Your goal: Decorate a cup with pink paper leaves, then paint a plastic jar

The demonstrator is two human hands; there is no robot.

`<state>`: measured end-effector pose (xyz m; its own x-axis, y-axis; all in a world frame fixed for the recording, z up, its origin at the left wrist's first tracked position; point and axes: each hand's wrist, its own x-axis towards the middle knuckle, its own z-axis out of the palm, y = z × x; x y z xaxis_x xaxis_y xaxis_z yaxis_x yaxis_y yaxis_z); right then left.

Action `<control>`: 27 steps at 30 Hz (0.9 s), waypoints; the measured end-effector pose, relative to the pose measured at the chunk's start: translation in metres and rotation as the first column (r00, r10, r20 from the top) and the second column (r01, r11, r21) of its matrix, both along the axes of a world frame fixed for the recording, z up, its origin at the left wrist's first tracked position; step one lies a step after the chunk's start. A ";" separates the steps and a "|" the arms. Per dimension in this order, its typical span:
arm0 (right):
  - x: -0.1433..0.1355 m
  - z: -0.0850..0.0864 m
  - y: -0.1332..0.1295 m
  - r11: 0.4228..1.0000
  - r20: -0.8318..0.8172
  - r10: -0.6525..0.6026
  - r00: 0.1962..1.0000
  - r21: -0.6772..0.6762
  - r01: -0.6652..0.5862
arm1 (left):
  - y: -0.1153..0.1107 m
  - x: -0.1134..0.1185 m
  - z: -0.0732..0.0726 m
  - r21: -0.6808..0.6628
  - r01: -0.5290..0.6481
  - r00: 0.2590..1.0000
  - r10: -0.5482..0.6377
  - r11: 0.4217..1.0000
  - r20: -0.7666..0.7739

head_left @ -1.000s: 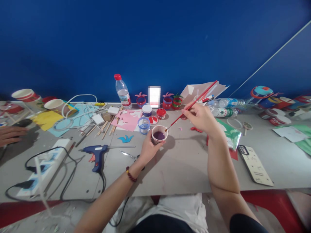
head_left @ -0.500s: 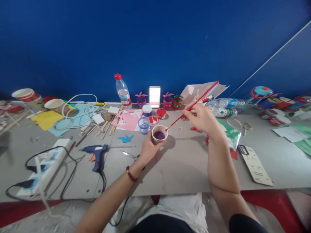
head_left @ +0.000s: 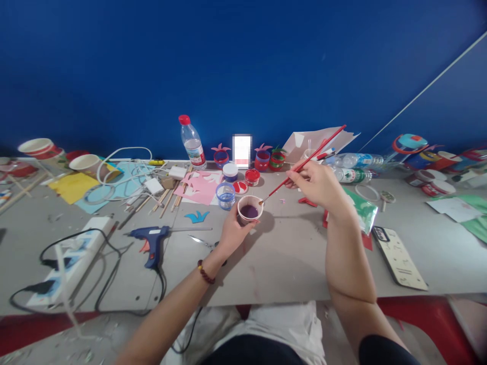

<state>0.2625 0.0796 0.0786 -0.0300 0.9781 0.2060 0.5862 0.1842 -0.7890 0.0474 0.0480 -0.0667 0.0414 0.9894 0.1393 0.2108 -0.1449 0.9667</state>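
My left hand [head_left: 236, 232] is wrapped around a small paper cup [head_left: 250, 221] with dark purple liquid inside. A long red paintbrush [head_left: 279, 186] is pinched in my right hand [head_left: 314, 182]. Its bristle tip is at the cup's right rim; whether it touches the rim I cannot tell. Just behind the cup stand a clear jar with a blue rim [head_left: 225, 196], a red paint pot [head_left: 252, 177] and its lid [head_left: 240, 187]. A blue paper crown-like cutout [head_left: 197, 217] lies to the left of the cup.
Scissors [head_left: 201, 241], a blue glue gun [head_left: 152, 243] and a power strip [head_left: 72, 263] with cables lie to the left. A water bottle [head_left: 193, 147] stands at the back by the blue wall. On the right are a phone [head_left: 400, 258] and lying plastic bottles [head_left: 353, 175].
My right hand and the paintbrush have shifted very slightly to the right. My left hand and the cup stay in place.
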 end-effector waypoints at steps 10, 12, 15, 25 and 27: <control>0.000 0.003 -0.001 0.999 0.002 -0.031 1.000 -0.016 0.031 | 0.000 0.000 0.001 0.005 0.008 1.000 -0.008 1.000 0.005; 0.001 0.002 -0.001 1.000 -0.004 -0.024 1.000 -0.008 0.024 | 0.000 0.000 0.001 0.003 0.010 1.000 -0.010 1.000 0.000; 0.002 0.001 0.000 1.000 -0.017 -0.012 1.000 0.000 0.012 | 0.000 0.000 0.001 -0.006 0.006 1.000 -0.006 1.000 -0.001; 0.004 -0.001 0.000 0.999 -0.020 -0.043 0.999 -0.019 0.042 | 0.001 -0.001 -0.003 0.013 0.012 1.000 -0.013 1.000 0.021; 0.004 0.000 0.000 0.999 -0.025 -0.046 0.999 -0.024 0.045 | 0.002 -0.001 -0.005 0.023 0.010 1.000 -0.010 1.000 0.019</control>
<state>0.2665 0.0798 0.0783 0.0193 0.9829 0.1829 0.5735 0.1390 -0.8074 0.0463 0.0498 -0.0714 0.0482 0.9854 0.1632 0.1905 -0.1695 0.9670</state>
